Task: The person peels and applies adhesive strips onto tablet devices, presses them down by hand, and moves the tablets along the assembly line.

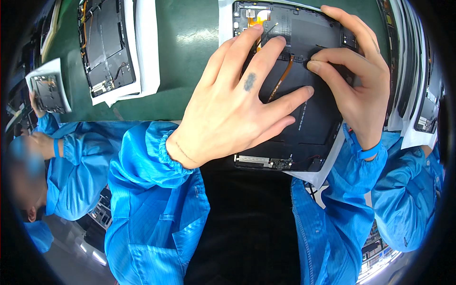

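Observation:
An opened black tablet body point(313, 128) lies on a white sheet point(226, 23) at the near edge of the green bench. My left hand point(237, 102) rests flat on its black battery area, fingers spread, fingertips by the orange flex cable point(280, 80). My right hand point(354, 71) is curled over the tablet's right side, thumb and forefinger pressing down beside the top of that cable. Whether anything small sits between those fingers is hidden. Both arms wear blue sleeves.
A second opened tablet point(105, 45) lies on white sheets at the upper left of the green bench point(185, 57). A co-worker in blue on the left holds another device point(47, 90). More sheets and devices point(425, 114) stand along the right rim.

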Motion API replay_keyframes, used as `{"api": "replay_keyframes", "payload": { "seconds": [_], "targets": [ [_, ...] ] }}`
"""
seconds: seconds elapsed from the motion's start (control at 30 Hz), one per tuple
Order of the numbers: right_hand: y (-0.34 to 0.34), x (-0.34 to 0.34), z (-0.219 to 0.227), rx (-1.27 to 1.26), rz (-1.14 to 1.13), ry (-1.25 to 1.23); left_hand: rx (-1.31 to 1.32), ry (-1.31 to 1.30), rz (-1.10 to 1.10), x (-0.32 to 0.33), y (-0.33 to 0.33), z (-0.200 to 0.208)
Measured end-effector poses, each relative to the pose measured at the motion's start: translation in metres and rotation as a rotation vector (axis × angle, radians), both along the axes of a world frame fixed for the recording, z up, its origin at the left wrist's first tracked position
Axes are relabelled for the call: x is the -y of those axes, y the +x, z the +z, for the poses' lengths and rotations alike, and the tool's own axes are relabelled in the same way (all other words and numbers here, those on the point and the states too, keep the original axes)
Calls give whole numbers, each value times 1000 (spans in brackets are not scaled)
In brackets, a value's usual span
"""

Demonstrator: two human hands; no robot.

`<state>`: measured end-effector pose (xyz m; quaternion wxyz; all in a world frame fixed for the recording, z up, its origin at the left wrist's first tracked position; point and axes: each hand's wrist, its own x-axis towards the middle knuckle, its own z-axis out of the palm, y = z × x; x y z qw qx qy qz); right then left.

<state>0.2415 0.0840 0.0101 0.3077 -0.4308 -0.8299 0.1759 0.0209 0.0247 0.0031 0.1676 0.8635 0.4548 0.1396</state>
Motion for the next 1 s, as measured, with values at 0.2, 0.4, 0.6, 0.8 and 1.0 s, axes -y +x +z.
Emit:
{"api": "replay_keyframes", "payload": {
  "seconds": [0.2, 0.4, 0.6, 0.8, 1.0],
  "targets": [
    [11, -3, -9, 104, -2, -17, -46, 88, 7, -2, 2, -1],
    [8, -7, -16, 19, -50, -66, -7, 177, 57, -13, 3, -9],
    [10, -1, -12, 12, -52, -63, 179, 159, 17, 3, -10, 2],
    [5, 1, -11, 61, -62, -60, 445, -753, 314, 88, -65, 16],
    [-2, 8, -5, -6, -92, -42, 1279, -1154, 447, 108, -44, -42]
  ]
}}
